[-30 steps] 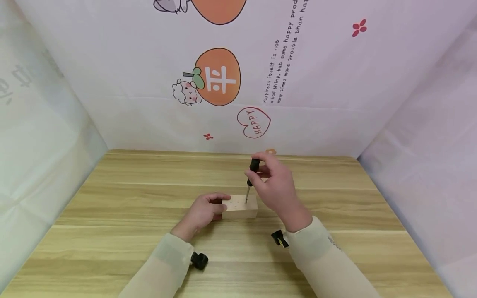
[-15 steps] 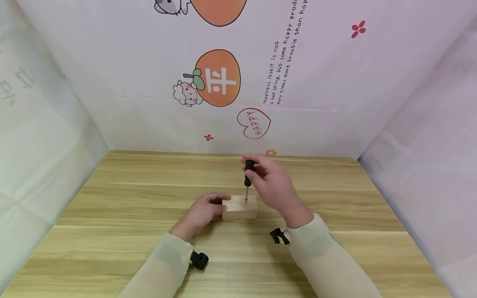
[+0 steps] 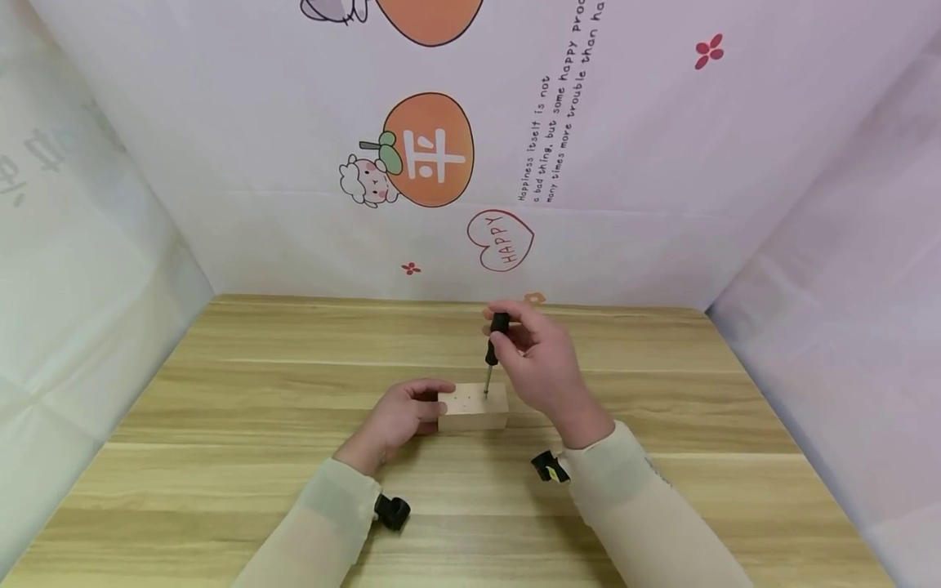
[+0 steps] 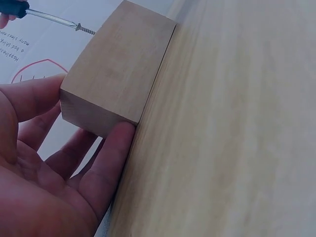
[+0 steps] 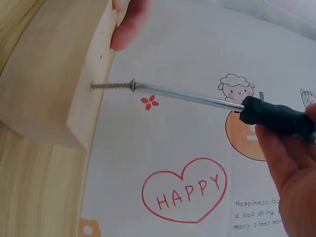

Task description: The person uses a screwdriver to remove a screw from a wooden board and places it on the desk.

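A pale wooden block [image 3: 473, 420] lies on the table with several small holes in its top face. My left hand [image 3: 397, 418] grips the block's left end, its fingers and thumb around the edges, as the left wrist view also shows. In my right hand [image 3: 547, 367] is a screwdriver [image 5: 276, 116] with a dark handle, pinched between thumb and fingers. Its tip meets the head of a screw [image 5: 112, 86], which stands in the block's top face with most of its thread exposed. The screwdriver leans slightly to the right in the head view.
The wood-grain table [image 3: 294, 343] reaches back to a white printed cloth [image 3: 625, 163] behind it. More white cloth [image 3: 88, 269] hangs at the left and right sides. A black wrist camera [image 3: 393, 513] sits by the left sleeve.
The screwdriver handle has swung a little left to nearly upright, then back right, with my right fingers shifting on it. The block and my left hand have stayed in place.
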Action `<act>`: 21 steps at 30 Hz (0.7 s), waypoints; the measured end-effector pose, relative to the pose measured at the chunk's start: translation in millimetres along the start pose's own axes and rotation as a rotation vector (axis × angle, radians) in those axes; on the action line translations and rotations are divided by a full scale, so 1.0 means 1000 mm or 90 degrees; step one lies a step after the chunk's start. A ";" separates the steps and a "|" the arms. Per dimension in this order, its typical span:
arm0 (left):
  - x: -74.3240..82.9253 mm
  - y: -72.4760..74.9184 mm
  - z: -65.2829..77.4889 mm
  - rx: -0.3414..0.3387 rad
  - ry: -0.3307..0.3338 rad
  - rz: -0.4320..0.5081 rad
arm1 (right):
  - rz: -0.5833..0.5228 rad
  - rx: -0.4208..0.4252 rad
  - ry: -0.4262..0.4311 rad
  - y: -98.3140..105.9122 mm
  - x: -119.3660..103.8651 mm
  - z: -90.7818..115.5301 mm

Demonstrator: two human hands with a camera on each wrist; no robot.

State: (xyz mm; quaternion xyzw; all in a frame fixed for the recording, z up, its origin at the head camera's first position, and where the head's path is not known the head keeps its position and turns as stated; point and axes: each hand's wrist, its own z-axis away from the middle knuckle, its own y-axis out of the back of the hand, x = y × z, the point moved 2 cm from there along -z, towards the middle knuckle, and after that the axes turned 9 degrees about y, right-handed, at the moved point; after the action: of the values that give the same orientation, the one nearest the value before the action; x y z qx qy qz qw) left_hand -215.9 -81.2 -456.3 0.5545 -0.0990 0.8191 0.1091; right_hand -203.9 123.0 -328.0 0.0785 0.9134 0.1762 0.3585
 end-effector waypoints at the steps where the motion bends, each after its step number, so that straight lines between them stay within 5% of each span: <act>1: 0.000 0.000 0.000 -0.001 0.000 0.001 | 0.020 0.005 0.008 0.000 0.000 0.000; 5: -0.001 0.000 0.000 -0.003 -0.003 0.001 | 0.088 0.025 0.065 0.000 0.002 0.000; 9: 0.000 0.000 -0.001 -0.002 -0.001 0.000 | 0.052 0.023 0.102 -0.001 0.002 0.001; 12: 0.000 0.001 -0.001 -0.002 0.001 0.000 | 0.022 0.010 0.093 -0.002 0.002 0.002; 21: 0.002 0.001 0.001 0.002 0.010 0.002 | 0.075 0.003 0.092 -0.004 -0.003 -0.001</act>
State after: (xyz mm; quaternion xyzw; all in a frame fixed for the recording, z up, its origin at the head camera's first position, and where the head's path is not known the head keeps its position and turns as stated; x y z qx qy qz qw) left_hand -216.0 -82.5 -454.0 0.5484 -0.0974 0.8235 0.1077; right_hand -202.7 118.2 -326.8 0.1200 0.9312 0.2000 0.2802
